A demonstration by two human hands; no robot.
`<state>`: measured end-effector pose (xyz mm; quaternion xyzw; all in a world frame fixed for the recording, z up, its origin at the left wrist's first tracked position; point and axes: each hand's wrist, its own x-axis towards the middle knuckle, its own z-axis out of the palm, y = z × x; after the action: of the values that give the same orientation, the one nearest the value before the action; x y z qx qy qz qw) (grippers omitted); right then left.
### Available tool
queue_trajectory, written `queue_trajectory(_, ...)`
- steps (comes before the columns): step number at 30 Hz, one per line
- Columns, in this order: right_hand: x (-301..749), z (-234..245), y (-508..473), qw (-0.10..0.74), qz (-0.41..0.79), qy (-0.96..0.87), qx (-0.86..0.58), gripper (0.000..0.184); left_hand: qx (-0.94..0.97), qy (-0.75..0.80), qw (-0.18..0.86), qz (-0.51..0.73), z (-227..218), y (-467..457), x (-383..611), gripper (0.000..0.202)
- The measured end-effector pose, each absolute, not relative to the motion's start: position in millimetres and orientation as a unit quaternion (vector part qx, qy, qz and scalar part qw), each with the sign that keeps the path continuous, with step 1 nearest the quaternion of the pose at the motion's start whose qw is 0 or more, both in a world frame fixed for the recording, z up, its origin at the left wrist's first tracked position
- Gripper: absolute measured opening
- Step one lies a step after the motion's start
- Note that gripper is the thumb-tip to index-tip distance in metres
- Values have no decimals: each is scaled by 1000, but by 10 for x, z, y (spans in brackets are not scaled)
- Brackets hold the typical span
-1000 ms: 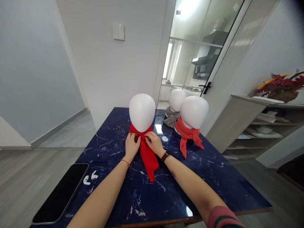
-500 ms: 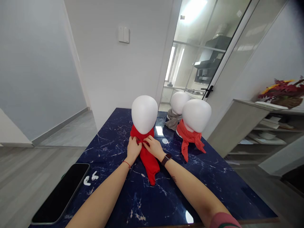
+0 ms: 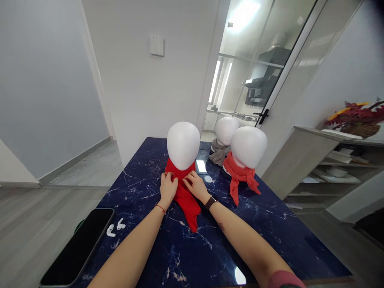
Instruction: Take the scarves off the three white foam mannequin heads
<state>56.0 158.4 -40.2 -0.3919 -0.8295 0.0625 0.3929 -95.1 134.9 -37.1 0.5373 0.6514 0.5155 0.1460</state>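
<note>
The left hand (image 3: 169, 187) and the right hand (image 3: 195, 185) both pinched the red scarf (image 3: 187, 206) between thumb and bent fingers, one hand at each side of its front. The scarf was wrapped around the base of a white mannequin head (image 3: 183, 145), just below the chin, and its loose end trailed toward the person over the dark blue marbled surface (image 3: 138, 182). A red bracelet (image 3: 161, 208) circled the left wrist and a dark watch (image 3: 211, 202) the right.

To the right of this head stood a second head (image 3: 249, 146) with a coral scarf (image 3: 240, 174) knotted around its base, and behind that a third head (image 3: 226, 129) wearing a grey scarf (image 3: 219, 153). Near the left forearm lay two white earbuds (image 3: 111, 231), just beside a black-screened phone (image 3: 79, 248) at the surface's left edge.

Beyond the surface were a wall switch (image 3: 157, 45), a glazed door (image 3: 237, 80) and, at right, a shelf unit (image 3: 315, 160) topped with red and yellow flowers (image 3: 351, 116).
</note>
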Motion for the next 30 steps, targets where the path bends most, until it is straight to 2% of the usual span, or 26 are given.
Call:
queue_trajectory(5, 537, -435, 1602, 423, 73, -814, -392, 15, 601, 676, 40, 424, -302, 1272, -902, 9)
queue_trajectory(7, 537, -468, 1637, 436, 76, -799, -406, 15, 589, 683, 59, 427, -314, 1284, -919, 6)
queue_trajectory(11, 552, -516, 1696, 452, 79, -774, -436, 16, 525, 708, 81, 465, -333, 1329, -985, 16)
queue_trajectory(14, 563, -514, 1700, 452, 85, -777, -429, 16, 524, 700, 82, 478, -308, 1332, -988, 5)
queue_trajectory(15, 564, -508, 1694, 451, 88, -783, -420, 16, 543, 688, 80, 475, -296, 1322, -973, 3)
queue_trajectory(18, 556, -482, 1667, 452, 100, -793, -396, 17, 611, 670, 41, 420, -266, 1269, -898, 13)
queue_trajectory(21, 544, -463, 1647, 456, 103, -795, -387, 16, 625, 684, 16, 376, -262, 1230, -850, 11)
queue_trajectory(24, 543, -466, 1649, 454, 99, -795, -390, 16, 563, 676, 84, 468, -289, 1258, -885, 2)
queue_trajectory(27, 556, -486, 1672, 457, 95, -784, -409, 17, 468, 675, 135, 553, -351, 1339, -979, 15)
queue_trajectory(30, 571, -504, 1696, 464, 94, -772, -425, 17, 400, 694, 147, 581, -419, 1417, -1064, 19)
